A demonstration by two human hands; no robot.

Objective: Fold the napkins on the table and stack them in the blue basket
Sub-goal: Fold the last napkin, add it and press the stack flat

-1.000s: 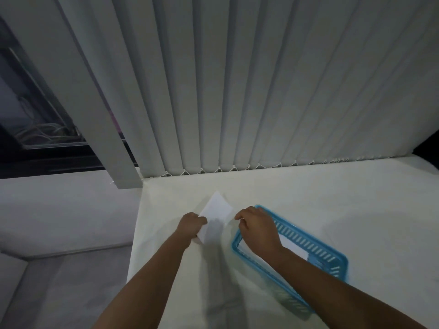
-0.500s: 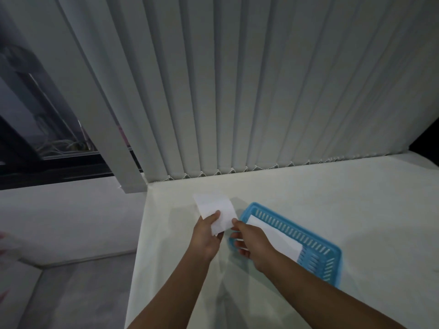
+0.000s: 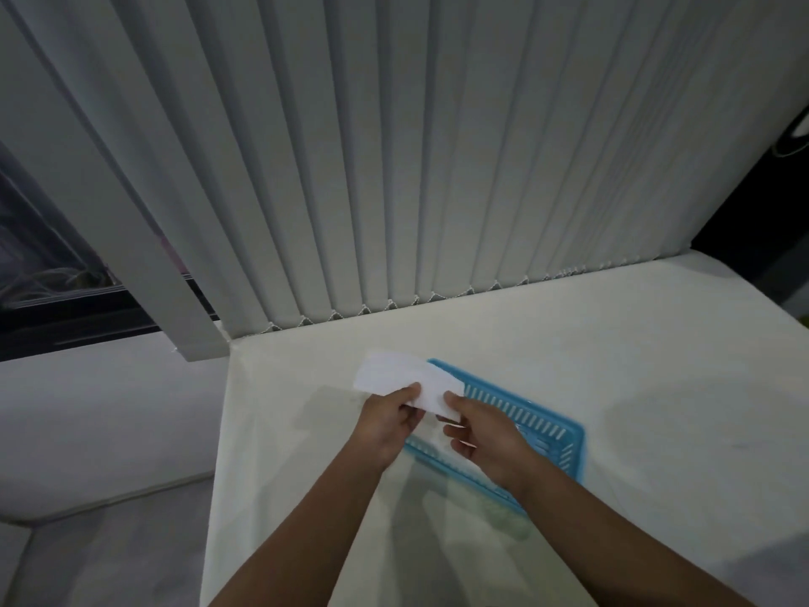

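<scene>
At the far left is one dark window [image 3: 43, 265], and from it a row of pale blinds [image 3: 437, 146] hangs across to the right, down to the back edge of the one white table [image 3: 569, 343]. My two hands are up over the table's left part, close together, both on one white napkin [image 3: 398, 376]. My left hand [image 3: 387, 420] pinches its near edge between thumb and curled fingers. My right hand [image 3: 486, 435], just beside it, pinches the napkin's right end the same way. The napkin is held off the table, its left part spread above my left hand and its right end over the near corner of the one blue basket [image 3: 564, 435]. The basket sits on the table under and right of my right hand. My hands hide much of its inside, so I cannot tell how many napkins lie in it.
</scene>
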